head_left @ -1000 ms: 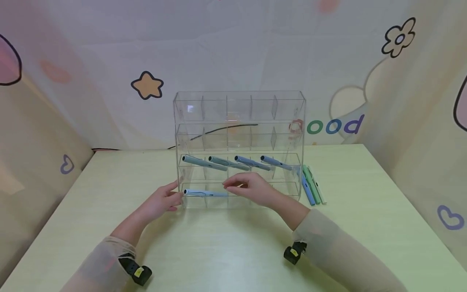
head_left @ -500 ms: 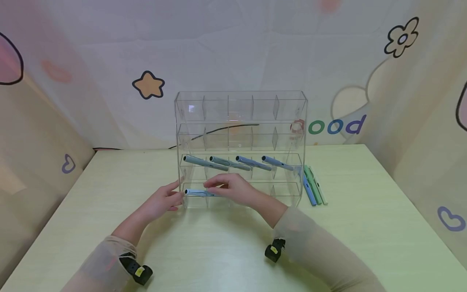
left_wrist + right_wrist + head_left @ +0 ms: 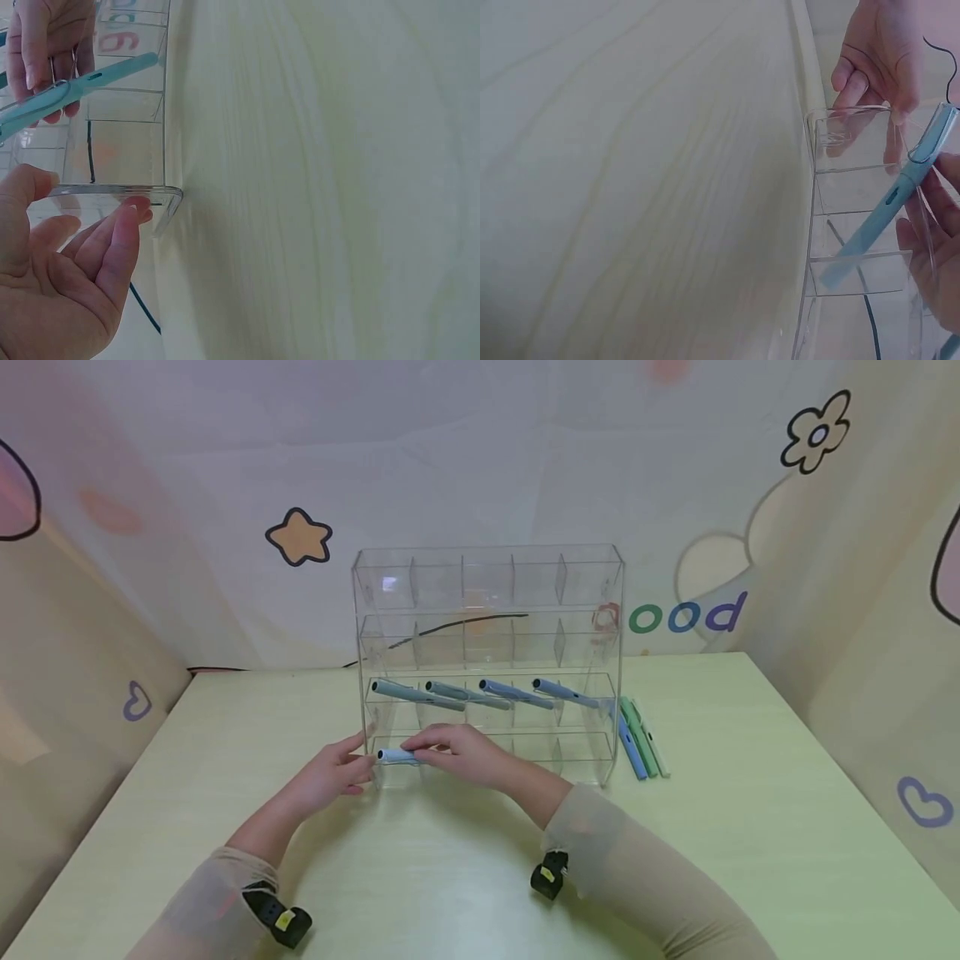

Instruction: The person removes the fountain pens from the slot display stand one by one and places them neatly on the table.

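A clear acrylic pen rack [image 3: 537,585] with several divided tiers stands upright on the table. My left hand [image 3: 330,772] grips its left side panel low down, thumb on one face and fingers on the other. A light blue capped pen [image 3: 393,757] lies across the lowest tier at the left end, clip showing. My right hand [image 3: 468,756] pinches this pen near its cap, hiding the rest of it in the head view. In the right wrist view the pen's barrel [image 3: 885,210] slants across the dividers.
Several pens, including a teal pen [image 3: 408,692] and a blue pen [image 3: 513,693], rest in the tier above. A blue pen [image 3: 630,747], a green pen [image 3: 641,739] and a pale pen [image 3: 654,743] lie right of the rack. A patterned cloth backdrop [image 3: 480,460] stands behind.
My right hand has slid left along the lowest tier to the pen's cap end. The pen stays at the left end of that tier, and my left hand keeps its place on the rack.
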Action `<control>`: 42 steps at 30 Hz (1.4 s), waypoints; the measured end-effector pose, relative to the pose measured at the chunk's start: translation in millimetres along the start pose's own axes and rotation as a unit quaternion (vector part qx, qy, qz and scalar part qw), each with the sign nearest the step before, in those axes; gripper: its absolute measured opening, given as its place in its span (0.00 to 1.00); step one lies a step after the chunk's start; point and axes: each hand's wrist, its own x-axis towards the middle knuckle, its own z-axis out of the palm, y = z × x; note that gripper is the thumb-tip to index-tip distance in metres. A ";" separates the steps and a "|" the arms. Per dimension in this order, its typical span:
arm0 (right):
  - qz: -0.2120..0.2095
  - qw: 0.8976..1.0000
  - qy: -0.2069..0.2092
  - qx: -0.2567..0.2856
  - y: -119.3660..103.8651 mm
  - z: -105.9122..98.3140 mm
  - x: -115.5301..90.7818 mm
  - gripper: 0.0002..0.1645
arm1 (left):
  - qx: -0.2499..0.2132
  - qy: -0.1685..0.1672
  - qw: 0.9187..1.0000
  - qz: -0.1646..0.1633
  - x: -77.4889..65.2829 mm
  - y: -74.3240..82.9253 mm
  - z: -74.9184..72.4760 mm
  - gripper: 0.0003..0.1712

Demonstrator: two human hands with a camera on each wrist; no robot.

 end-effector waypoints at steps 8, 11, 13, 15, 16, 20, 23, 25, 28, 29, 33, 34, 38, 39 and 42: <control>-0.010 1.000 0.004 -0.006 1.3 1.9 2.0 0.15 | 0.002 0.002 1.000 -0.005 1.1 -0.2 0.7 0.36; -0.004 1.000 0.011 -0.005 -0.2 1.4 1.9 0.14 | 0.004 0.004 1.000 -0.008 1.4 -0.1 0.6 0.36; -0.007 1.000 0.023 -0.003 -2.1 0.2 0.4 0.14 | 0.003 0.005 1.000 -0.010 1.9 0.2 0.6 0.35; -0.024 0.999 0.042 0.000 -4.7 -1.2 -2.6 0.13 | 0.000 0.003 1.000 -0.013 2.3 0.1 0.5 0.35; -0.034 0.998 0.052 0.006 -6.0 -1.9 -4.3 0.13 | -0.001 0.003 1.000 -0.015 2.6 0.0 0.5 0.35; -0.093 0.991 0.093 0.020 -12.4 -5.7 -12.0 0.11 | 0.000 0.003 1.000 -0.022 3.0 -0.2 -0.2 0.35; -0.127 0.984 0.121 0.021 -17.2 -9.2 -19.0 0.11 | -0.001 0.006 1.000 -0.024 2.3 0.5 0.1 0.35; -0.141 0.980 0.136 0.022 -20.3 -11.5 -24.4 0.11 | 0.000 0.006 1.000 -0.023 1.8 0.9 0.4 0.34; -0.159 0.975 0.154 0.034 -23.8 -14.6 -31.8 0.12 | -0.003 0.005 1.000 -0.023 1.8 0.8 0.9 0.34; -0.163 0.973 0.158 0.039 -24.2 -15.3 -33.6 0.12 | -0.003 0.005 1.000 -0.023 1.9 0.3 1.1 0.34; -0.180 0.966 0.176 0.052 -24.1 -20.5 -40.2 0.12 | -0.005 0.005 1.000 -0.023 2.8 -2.5 1.9 0.34; -0.182 0.965 0.181 0.053 -23.5 -22.2 -41.9 0.12 | -0.006 0.005 1.000 -0.024 2.9 -2.9 2.2 0.34; -0.202 0.957 0.203 0.049 -23.0 -32.1 -49.2 0.13 | -0.007 0.006 1.000 -0.023 3.6 -4.1 2.1 0.34; -0.207 0.955 0.210 0.043 -23.2 -35.1 -51.6 0.14 | -0.008 0.007 1.000 -0.023 3.7 -4.2 2.2 0.34; -0.216 0.949 0.225 0.036 -24.1 -43.9 -59.9 0.15 | -0.009 0.005 1.000 -0.020 3.4 -4.9 1.4 0.35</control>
